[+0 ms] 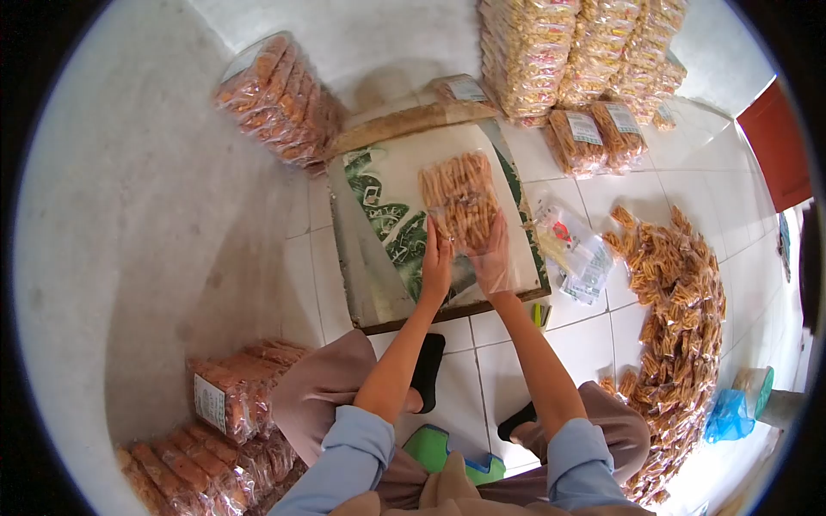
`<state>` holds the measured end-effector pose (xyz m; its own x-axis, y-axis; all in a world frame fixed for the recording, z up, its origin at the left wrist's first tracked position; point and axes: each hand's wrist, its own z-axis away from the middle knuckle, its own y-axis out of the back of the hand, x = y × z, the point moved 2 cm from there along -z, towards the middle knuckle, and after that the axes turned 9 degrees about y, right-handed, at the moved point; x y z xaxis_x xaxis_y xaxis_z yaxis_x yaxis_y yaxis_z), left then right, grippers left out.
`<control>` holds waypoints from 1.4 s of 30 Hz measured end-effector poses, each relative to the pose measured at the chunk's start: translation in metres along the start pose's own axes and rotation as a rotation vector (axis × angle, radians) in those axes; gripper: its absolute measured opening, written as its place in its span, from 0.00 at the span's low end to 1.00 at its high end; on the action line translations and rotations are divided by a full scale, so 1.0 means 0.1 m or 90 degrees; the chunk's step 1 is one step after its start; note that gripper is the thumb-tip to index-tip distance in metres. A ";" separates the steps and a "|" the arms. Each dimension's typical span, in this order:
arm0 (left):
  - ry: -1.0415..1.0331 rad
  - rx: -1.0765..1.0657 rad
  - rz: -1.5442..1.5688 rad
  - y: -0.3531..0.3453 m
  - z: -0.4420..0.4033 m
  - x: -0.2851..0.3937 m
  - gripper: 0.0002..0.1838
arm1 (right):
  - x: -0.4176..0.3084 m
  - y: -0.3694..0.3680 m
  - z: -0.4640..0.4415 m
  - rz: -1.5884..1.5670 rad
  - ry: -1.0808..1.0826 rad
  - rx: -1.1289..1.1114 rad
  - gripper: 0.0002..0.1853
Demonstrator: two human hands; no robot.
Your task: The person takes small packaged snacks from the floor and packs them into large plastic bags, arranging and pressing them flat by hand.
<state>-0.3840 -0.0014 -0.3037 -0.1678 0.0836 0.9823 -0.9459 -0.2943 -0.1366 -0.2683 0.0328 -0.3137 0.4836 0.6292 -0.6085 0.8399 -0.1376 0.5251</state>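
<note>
A clear plastic bag of brown snack sticks (465, 193) lies over a low board table (370, 301) in front of me. My left hand (437, 262) grips its near left side, fingers closed against the plastic. At the near right corner my right hand (491, 258) is closed on the same bag, with the loose plastic end over the palm and wrist. Under the bag, a green and white printed sheet (400, 236) covers part of the tabletop. Whether the bag touches the sheet I cannot tell.
Filled snack packs are stacked at back left (280, 99), at back right (533, 60) and beside my left knee (228, 396). A long heap of small snack bundles (680, 318) curves along the right. Plastic bags with labels (575, 249) and a yellow-green cutter (539, 316) lie right of the table.
</note>
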 end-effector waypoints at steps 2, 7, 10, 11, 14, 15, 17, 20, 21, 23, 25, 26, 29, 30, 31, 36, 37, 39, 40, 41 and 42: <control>0.018 0.015 -0.094 0.03 0.01 0.10 0.30 | -0.10 0.03 0.00 0.059 -0.007 0.009 0.51; -0.130 0.154 -0.290 0.15 -0.09 -0.21 0.26 | -0.24 0.13 0.10 0.056 -0.202 -0.051 0.48; -0.102 0.156 -0.269 0.10 -0.01 -0.03 0.25 | -0.23 0.12 0.15 -0.042 -0.182 0.045 0.46; -0.055 0.155 -0.220 0.07 0.04 0.08 0.25 | -0.28 0.17 0.23 -0.029 -0.185 0.050 0.46; -0.169 0.316 -0.264 -0.02 0.13 0.07 0.19 | -0.51 0.40 0.59 0.031 -0.131 -0.004 0.39; -0.235 0.432 -0.300 -0.14 0.24 0.20 0.17 | -0.55 0.51 0.72 0.026 -0.115 -0.014 0.38; -0.271 0.370 -0.239 -0.52 0.42 0.51 0.15 | -0.60 0.86 0.88 0.027 -0.153 -0.056 0.36; -0.312 0.226 -0.111 -1.26 0.66 0.77 0.14 | -0.54 1.69 0.93 0.105 -0.185 -0.017 0.30; -0.316 0.148 -0.053 -1.53 0.76 0.85 0.14 | -0.57 2.04 0.91 0.172 -0.203 0.029 0.28; -0.331 0.003 -0.026 -2.02 1.11 1.10 0.13 | -0.67 2.78 0.92 0.233 -0.213 0.167 0.25; -0.339 -0.148 -0.035 -2.47 1.42 1.17 0.14 | -0.80 3.51 1.02 0.251 -0.229 0.304 0.22; -0.368 -0.189 -0.013 -2.68 1.64 1.29 0.13 | -0.97 3.88 1.06 0.383 -0.176 0.333 0.20; -0.372 -0.370 -0.015 -3.26 2.16 1.50 0.12 | -1.45 4.67 1.21 0.308 -0.220 0.538 0.16; -0.375 -0.382 -0.017 -3.41 2.25 1.56 0.12 | -1.51 4.89 1.28 0.354 -0.208 0.535 0.16; -0.443 -0.455 -0.064 -3.59 2.35 1.61 0.12 | -1.55 5.07 1.36 0.398 -0.196 0.529 0.15; -0.490 -0.584 -0.171 -4.34 2.47 1.02 0.10 | -0.78 5.26 2.15 0.494 -0.315 0.532 0.09; -0.487 -0.593 -0.174 -4.49 2.43 0.68 0.10 | -0.61 5.18 2.29 0.522 -0.319 0.513 0.08; -0.297 -0.602 -0.182 -4.64 2.36 -0.12 0.09 | -0.18 4.93 2.57 0.504 -0.348 0.510 0.08; -0.187 -0.572 -0.149 -4.65 2.39 -0.46 0.09 | 0.07 4.79 2.75 0.489 -0.371 0.474 0.10; -0.072 -0.536 -0.120 -4.58 2.44 -0.80 0.10 | 0.28 4.64 2.93 0.471 -0.399 0.434 0.11; -0.040 -0.540 -0.203 -4.49 2.48 -1.10 0.11 | 0.44 4.48 3.09 0.464 -0.415 0.427 0.11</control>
<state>0.1282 -0.1150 -0.3189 0.1285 -0.0177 0.9915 -0.8358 0.5362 0.1179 0.2056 -0.2371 -0.2891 0.7727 -0.2460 -0.5852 0.1811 -0.7981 0.5746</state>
